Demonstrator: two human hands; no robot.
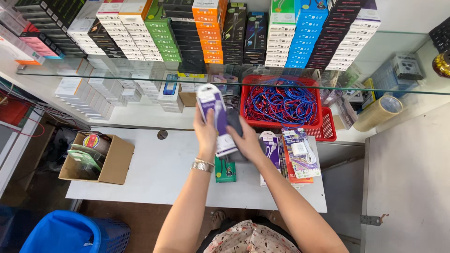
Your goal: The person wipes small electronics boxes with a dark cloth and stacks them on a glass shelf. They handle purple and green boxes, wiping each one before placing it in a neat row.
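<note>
Dead centre of the frame, a tall, flat white and purple retail package is up off the table, tilted with its rounded top leaning toward the glass shelf. The left hand is wrapped around its left edge, fingers closed on the glossy card; a metal link bracelet sits at that wrist. The right hand grips from the other side, pressed against a dark, matte item held behind the package; what that item is cannot be made out.

Just below the hands, a small green carded pack lies flat on the white table. To the right of centre, more purple and white blister packs lie beside a clear plastic bag holding a white charger and coloured cable, stacked over an orange pack.

Above those, right of centre, a red plastic mesh basket brims with tangled blue and red cables, seen through the glass shelf. A fat roll of tan packing tape lies at right.

Across the top of the frame, neat columns of small boxes stand in green, orange, black, white and blue. At lower left, an open brown cardboard box sits on the table's corner, and a blue plastic basket fills the bottom left corner.
</note>
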